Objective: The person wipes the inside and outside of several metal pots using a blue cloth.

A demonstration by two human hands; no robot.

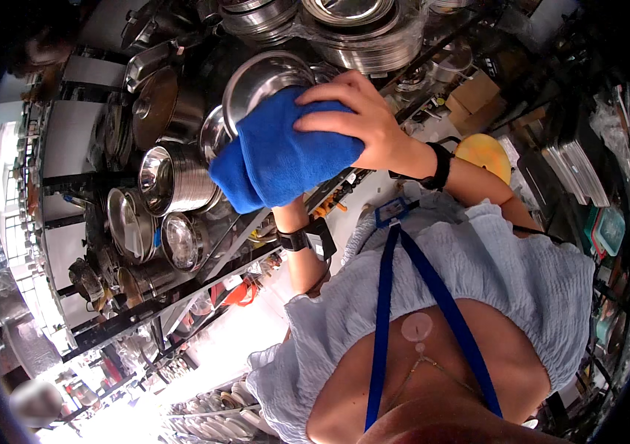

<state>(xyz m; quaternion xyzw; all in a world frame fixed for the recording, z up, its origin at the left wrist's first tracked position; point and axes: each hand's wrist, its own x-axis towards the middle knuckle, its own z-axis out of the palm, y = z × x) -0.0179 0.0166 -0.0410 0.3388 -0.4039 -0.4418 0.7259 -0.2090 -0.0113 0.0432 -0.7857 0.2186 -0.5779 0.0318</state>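
A blue cloth [298, 150] is bunched in front of me at the upper middle. My right hand [356, 122] grips its upper right side, with the fingers spread over the fabric. The cloth hides my left hand; only the left wrist [291, 217] and forearm show below it. Directly behind the cloth a round stainless steel bowl [240, 91] shows its shiny rim. Whether either hand holds this bowl, I cannot tell. Left of the cloth, another steel bowl [212, 133] is partly hidden. A black strap circles each of my wrists.
A black metal shelf edge [168, 302] runs diagonally past my arms. On the shelf are nested steel bowls [181, 177], a lidded steel pot [154, 108] and stacked steel plates [370, 50]. A cardboard box [473, 97] and a round yellow object [483, 157] are at the right.
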